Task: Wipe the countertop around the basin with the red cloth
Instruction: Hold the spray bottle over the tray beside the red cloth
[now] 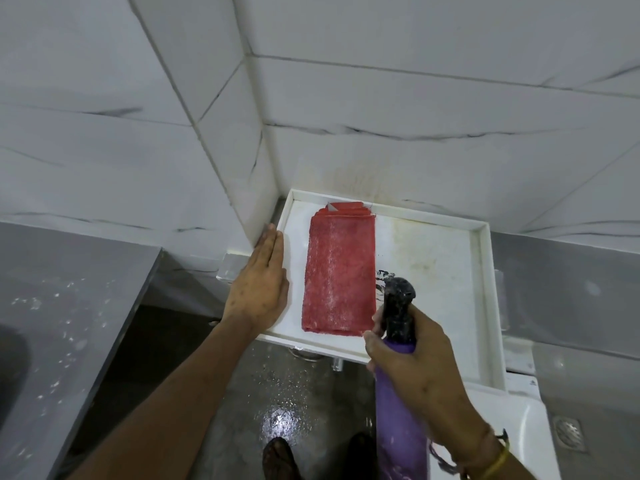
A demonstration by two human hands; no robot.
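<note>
The red cloth (pixel 339 271) lies folded flat on the left half of a white rimmed tray shelf (pixel 433 251) in the wall corner. My left hand (pixel 259 282) rests flat, fingers together, on the tray's left rim just beside the cloth, holding nothing. My right hand (pixel 415 362) grips a purple spray bottle (pixel 401 410) with a black nozzle head, held upright in front of the tray's near edge, to the right of the cloth. The grey countertop (pixel 62 323) with the dark basin (pixel 10 368) is at the far left, speckled with white flecks.
White marble-look tiled walls rise behind the tray. The tray's right half is stained yellowish. A wet grey floor (pixel 277 393) shows below, with my feet on it. A white fixture with a metal drain (pixel 568 433) sits at the lower right.
</note>
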